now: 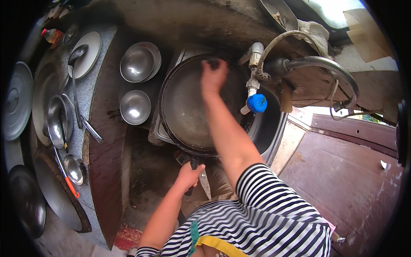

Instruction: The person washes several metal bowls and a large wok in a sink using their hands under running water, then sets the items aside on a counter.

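A large dark frying pan (188, 106) rests over the metal sink (273, 128), its black handle pointing towards me. My left hand (190, 176) is closed around that handle. Inside the pan, near its far rim, my right hand (215, 75) is bent down with its fingers curled; it looks blurred, and a dark thing seems to be under the fingers, too unclear to name. A white pipe with a blue-capped valve (257, 103) stands just right of the pan.
Metal bowls (135, 107) sit left of the pan. A curved metal faucet (334, 62) reaches out at the right. On the grey counter (93, 72) at the left are a white plate (93, 48), a ladle (74, 80), strainers and an orange-handled utensil (71, 186). Round lids (17, 106) stand beyond.
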`<state>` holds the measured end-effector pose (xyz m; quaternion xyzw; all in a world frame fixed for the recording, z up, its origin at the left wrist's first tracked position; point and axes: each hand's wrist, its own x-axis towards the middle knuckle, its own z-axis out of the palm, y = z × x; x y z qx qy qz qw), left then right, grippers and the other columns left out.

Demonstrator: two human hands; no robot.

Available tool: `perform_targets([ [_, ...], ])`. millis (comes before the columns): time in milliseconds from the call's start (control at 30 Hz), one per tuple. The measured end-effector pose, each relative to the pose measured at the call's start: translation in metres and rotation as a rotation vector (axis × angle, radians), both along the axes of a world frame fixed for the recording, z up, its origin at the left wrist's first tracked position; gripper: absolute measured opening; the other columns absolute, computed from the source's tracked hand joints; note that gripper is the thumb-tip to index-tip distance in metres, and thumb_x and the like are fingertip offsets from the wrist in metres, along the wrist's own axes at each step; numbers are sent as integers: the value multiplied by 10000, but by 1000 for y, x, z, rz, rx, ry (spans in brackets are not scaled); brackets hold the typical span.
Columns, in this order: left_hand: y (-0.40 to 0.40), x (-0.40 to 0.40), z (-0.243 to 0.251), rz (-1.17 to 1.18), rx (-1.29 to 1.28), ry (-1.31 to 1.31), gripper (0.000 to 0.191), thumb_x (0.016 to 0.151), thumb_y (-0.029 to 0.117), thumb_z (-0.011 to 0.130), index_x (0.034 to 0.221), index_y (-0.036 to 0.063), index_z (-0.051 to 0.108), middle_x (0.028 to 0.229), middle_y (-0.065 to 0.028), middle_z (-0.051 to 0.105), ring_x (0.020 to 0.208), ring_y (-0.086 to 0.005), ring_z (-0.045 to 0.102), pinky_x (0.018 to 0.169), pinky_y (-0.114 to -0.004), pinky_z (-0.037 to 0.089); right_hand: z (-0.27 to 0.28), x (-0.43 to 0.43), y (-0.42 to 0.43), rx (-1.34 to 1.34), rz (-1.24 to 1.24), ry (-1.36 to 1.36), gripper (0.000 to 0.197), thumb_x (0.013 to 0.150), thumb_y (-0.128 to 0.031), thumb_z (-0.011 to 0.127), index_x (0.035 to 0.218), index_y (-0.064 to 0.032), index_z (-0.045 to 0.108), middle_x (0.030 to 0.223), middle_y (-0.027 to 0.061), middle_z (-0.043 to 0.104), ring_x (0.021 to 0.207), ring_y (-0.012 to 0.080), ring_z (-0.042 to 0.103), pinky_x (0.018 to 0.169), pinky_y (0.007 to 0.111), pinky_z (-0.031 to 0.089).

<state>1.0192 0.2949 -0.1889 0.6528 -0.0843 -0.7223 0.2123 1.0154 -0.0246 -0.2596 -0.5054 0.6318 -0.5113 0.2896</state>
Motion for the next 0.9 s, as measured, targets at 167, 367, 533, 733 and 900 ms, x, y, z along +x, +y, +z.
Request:
perform_targets([
  [167, 5, 5, -7, 4, 13, -6, 205, 940, 221, 637, 908, 55, 523, 558, 22, 410, 395, -103, 382, 374, -286, 344, -10, 0, 126, -15, 1016, 252, 333, 745, -64, 690, 1061, -44, 586, 1078, 165, 556, 1060, 373, 553, 903, 423, 473],
  [367, 7, 2, -11, 78, 7, 54, 234, 931, 234, 652, 892, 47, 516, 549, 3, 431, 380, -117, 401, 353, -299, 339, -14, -103, 92, 30, 759, 377, 367, 731, -63, 703, 1078, -33, 586, 1056, 173, 545, 1002, 372, 549, 881, 429, 467],
  [533, 3, 4, -8, 37, 18, 60, 224, 936, 231, 644, 902, 44, 525, 553, 3, 436, 385, -117, 403, 358, -295, 343, 7, -14, 2, 171, 23, -117, 346, 787, -157, 732, 1064, -2, 594, 1035, 198, 594, 977, 355, 575, 858, 428, 464],
  [733, 4, 8, -5, 50, 38, 34, 219, 938, 229, 639, 905, 41, 532, 551, 3, 438, 386, -118, 405, 359, -296, 344, -9, 15, 81, 91, 541, 17, 349, 760, -66, 711, 1082, -13, 590, 1025, 176, 590, 979, 343, 596, 844, 385, 490],
  [900, 5, 2, -11, 48, 3, 73, 215, 934, 231, 643, 904, 42, 545, 550, 2, 439, 380, -115, 403, 356, -299, 343, -17, 1, 10, 80, -45, -76, 390, 763, -150, 742, 1081, 8, 579, 1027, 210, 597, 996, 359, 580, 880, 414, 468],
])
